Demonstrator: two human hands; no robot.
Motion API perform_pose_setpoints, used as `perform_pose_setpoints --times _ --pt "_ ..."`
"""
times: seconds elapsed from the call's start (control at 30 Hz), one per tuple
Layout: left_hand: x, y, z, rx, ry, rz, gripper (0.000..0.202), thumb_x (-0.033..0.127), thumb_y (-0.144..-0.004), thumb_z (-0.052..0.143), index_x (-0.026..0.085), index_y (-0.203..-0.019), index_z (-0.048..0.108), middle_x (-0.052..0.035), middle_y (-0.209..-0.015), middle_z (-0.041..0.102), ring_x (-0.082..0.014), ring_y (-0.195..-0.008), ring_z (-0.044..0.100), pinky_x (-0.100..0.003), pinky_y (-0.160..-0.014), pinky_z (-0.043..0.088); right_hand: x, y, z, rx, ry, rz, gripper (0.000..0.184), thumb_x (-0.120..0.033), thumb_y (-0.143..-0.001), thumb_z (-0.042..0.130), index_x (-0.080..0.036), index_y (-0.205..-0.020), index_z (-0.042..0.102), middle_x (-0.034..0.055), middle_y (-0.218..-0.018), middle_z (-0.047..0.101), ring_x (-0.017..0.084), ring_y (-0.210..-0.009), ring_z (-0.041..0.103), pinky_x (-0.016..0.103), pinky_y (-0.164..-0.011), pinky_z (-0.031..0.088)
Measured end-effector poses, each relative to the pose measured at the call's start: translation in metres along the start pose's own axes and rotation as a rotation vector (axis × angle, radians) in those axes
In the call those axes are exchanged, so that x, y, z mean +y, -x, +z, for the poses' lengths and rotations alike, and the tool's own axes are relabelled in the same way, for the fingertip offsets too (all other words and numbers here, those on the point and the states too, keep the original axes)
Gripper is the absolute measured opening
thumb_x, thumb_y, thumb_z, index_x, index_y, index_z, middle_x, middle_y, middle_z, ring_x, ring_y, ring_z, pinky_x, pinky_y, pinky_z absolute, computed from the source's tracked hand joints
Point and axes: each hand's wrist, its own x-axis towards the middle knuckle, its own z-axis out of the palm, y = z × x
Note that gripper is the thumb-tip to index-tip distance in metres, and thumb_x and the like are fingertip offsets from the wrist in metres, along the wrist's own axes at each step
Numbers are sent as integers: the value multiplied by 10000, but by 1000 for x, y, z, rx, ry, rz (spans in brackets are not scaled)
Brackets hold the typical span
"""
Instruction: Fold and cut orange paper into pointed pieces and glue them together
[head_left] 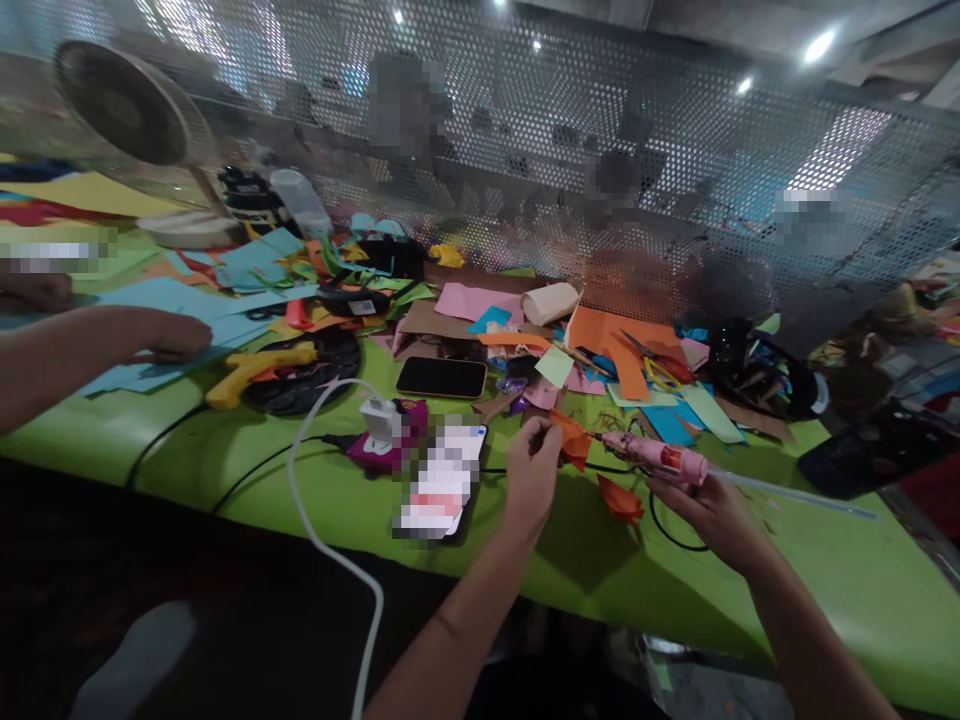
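My left hand (534, 465) pinches a folded piece of orange paper (574, 440) above the green table. Wrapped round a pink hot glue gun (664, 457) is my right hand (709, 510). The gun's nozzle points left and meets or nearly meets the orange paper; I cannot tell which. A clear glue stick (795, 492) juts out of the gun's back end. Just below, between my hands, lies a second folded orange paper piece (621, 500). The gun's black cord loops under my right hand.
A lit phone (442, 480), a dark phone (441, 378) and a purple power strip (382, 440) with a white charger lie left of my hands. Beyond are paper scraps, scissors (652, 360) and a yellow glue gun (259, 372). Another person's arm (97, 345) reaches over blue paper.
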Motion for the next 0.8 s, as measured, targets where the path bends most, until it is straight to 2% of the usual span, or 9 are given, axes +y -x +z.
perform_pose_setpoints --times 0.17,0.4,0.7,0.8 --pt "-1 0 0 -25 3 0 227 316 -775 616 187 -635 493 67 -575 396 -82 -537 362 -201 -506 293 4 1 2 21 -5 7 391 -506 -883 587 -198 -1094 701 73 -919 741 276 -861 681 402 -833 555" --pt "-5 -1 -1 -74 -39 23 263 342 -778 606 191 -603 480 55 -566 409 -97 -548 372 -220 -524 293 0 -7 10 40 -76 -3 311 -487 -870 619 -206 -988 683 58 -862 704 232 -778 654 343 -720 563" --pt "3 3 -1 -150 -139 41 270 325 -795 558 202 -594 427 58 -556 357 -102 -544 327 -243 -519 253 -9 -17 12 8 -82 -14 309 -481 -883 608 -203 -999 675 82 -972 707 283 -954 671 425 -910 534" --pt "3 4 -1 -143 -170 58 276 308 -802 548 202 -593 403 62 -564 339 -97 -548 311 -242 -524 245 -10 -19 13 31 -88 -10 307 -482 -881 607 -196 -968 676 87 -936 709 283 -912 676 437 -906 538"
